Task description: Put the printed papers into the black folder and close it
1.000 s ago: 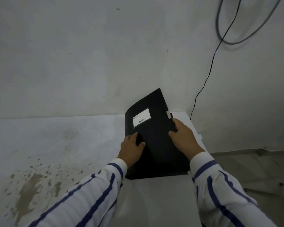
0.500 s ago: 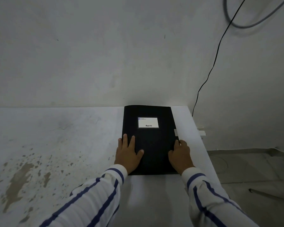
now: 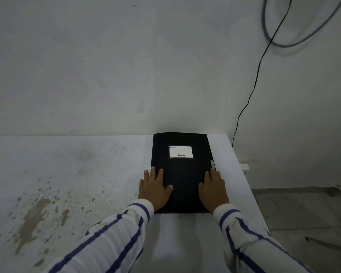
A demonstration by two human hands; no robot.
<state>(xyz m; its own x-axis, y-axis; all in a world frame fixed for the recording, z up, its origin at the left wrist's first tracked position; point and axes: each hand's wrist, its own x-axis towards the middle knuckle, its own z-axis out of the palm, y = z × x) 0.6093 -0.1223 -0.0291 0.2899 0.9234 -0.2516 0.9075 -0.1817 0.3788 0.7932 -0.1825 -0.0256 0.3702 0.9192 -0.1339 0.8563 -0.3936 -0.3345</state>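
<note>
On the table, head view:
Folder place: the black folder (image 3: 182, 174) lies flat and shut on the white table (image 3: 87, 164), near its right edge, its far end just short of the wall (image 3: 126, 66).
Papers: none show; whether the printed sheets are inside cannot be told from this view, though the cover lies level, which suggests any stack inside is thin.
Label: a white label (image 3: 181, 151) sits on the upper part of the cover, print too small to read.
Tab: a small pale tab (image 3: 212, 165) stands at the folder's right edge, just beyond the right fingertips.
Left hand: the left hand (image 3: 155, 189) lies palm down on the cover's left edge, fingers spread and flat, thumb reaching inward, gripping nothing.
Right hand: the right hand (image 3: 214, 189) lies palm down on the right edge, fingers close together and flat, pressing rather than grasping.
Sleeves: striped sleeves (image 3: 126, 229) reach in from below.
Handling, as a judgement: the folder looks light and thin, with a card or plastic cover that would bend if lifted by one corner; its smooth face may slide on the table under a sideways push.
Where to hold: probably by both long edges at once, or by the spine side on the left, with thumb above and fingers beneath, so the loose sheets do not spill from the open right side.
Stage: closing seems done, with only the flattening press in hand.
</note>
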